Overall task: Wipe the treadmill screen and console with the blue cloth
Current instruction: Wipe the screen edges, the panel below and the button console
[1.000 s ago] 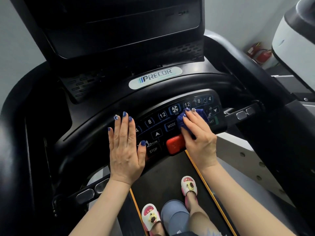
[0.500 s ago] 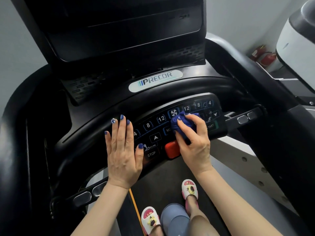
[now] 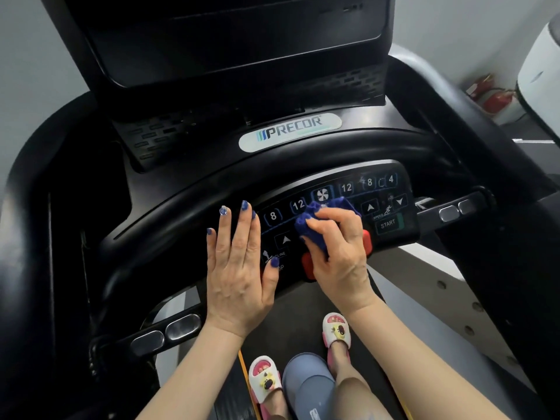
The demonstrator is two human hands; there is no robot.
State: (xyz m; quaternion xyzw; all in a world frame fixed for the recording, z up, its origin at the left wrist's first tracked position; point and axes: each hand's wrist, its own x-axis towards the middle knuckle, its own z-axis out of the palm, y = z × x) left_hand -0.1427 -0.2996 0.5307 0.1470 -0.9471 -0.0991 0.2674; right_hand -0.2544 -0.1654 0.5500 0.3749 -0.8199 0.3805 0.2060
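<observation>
Mid-frame, your right hand (image 3: pixel 339 253) curls round the blue cloth (image 3: pixel 315 228) on the console (image 3: pixel 388 201); your left hand (image 3: pixel 239 268) lies flat, fingers straight.

The screen (image 3: pixel 230 40) stands at the far edge of the console (image 3: pixel 188 189), with the Precor badge (image 3: pixel 289 132) just before it. The keypad (image 3: pixel 385 201) lies along the console's near edge. The left hand (image 3: pixel 239 268) rests flat at the keypad's left end; the right hand (image 3: pixel 339 253) presses the cloth (image 3: pixel 315 225) on its middle, over the stop button (image 3: pixel 307 266). The slippers (image 3: pixel 265 378) stand on the belt (image 3: pixel 303 313) below.
</observation>
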